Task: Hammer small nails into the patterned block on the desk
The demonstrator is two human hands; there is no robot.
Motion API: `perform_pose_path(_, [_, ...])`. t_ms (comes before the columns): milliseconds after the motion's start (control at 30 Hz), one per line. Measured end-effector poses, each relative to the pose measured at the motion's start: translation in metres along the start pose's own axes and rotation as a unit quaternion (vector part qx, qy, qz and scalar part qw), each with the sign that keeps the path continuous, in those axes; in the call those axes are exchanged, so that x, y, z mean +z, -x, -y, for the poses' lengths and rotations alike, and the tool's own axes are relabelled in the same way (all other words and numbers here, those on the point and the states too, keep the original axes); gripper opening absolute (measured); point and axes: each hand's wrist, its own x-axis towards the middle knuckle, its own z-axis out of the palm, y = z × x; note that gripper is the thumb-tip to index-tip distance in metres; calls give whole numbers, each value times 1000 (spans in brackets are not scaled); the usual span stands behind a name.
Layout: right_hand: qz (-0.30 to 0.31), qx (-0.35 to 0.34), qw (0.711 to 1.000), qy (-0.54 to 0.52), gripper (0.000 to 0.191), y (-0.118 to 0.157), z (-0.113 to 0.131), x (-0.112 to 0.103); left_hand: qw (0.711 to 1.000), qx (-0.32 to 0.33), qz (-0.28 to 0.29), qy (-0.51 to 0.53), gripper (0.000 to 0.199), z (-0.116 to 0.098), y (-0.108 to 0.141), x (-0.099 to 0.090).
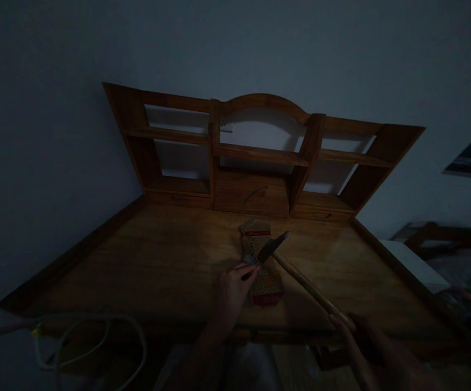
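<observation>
My right hand (355,331), low on the right, is closed round the wooden handle of a hammer (306,282). The hammer's dark metal head hangs over a patterned piece of cardboard packaging (267,285) with red bands, which lies on the desk. My left hand (235,282) rests at the left edge of the packaging, thumb and fingers pinched together right beside the hammer head. Whatever those fingers hold, if anything, is too small and dark to make out. The dim light blurs the fingers of my right hand.
The wooden desk (170,255) has raised side edges and a shelf unit (260,155) with small drawers at its back. A pale looped cable (133,320) hangs at the front left. On the right are a white surface (414,263) and a wooden chair back (447,233).
</observation>
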Motion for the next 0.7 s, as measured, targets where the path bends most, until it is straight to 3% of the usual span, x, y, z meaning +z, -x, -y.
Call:
perform_pose_path(133, [18,-29,999,16,43,-6,10,-4,1000,-15,4,-4,13,1,0,1])
perform_pose_path(300, [-14,-1,1000,-22,44,-8,16,-9,1000,-8,4,1,13,1,0,1])
perform_pose_path(467, [-14,19,1000,-13,43,0,11,0,1000,-15,3,-9,13,2,0,1])
perform_pose_path(700, [3,-52,998,27,40,10,7,12,1000,-7,-1,-11,13,5,-2,3])
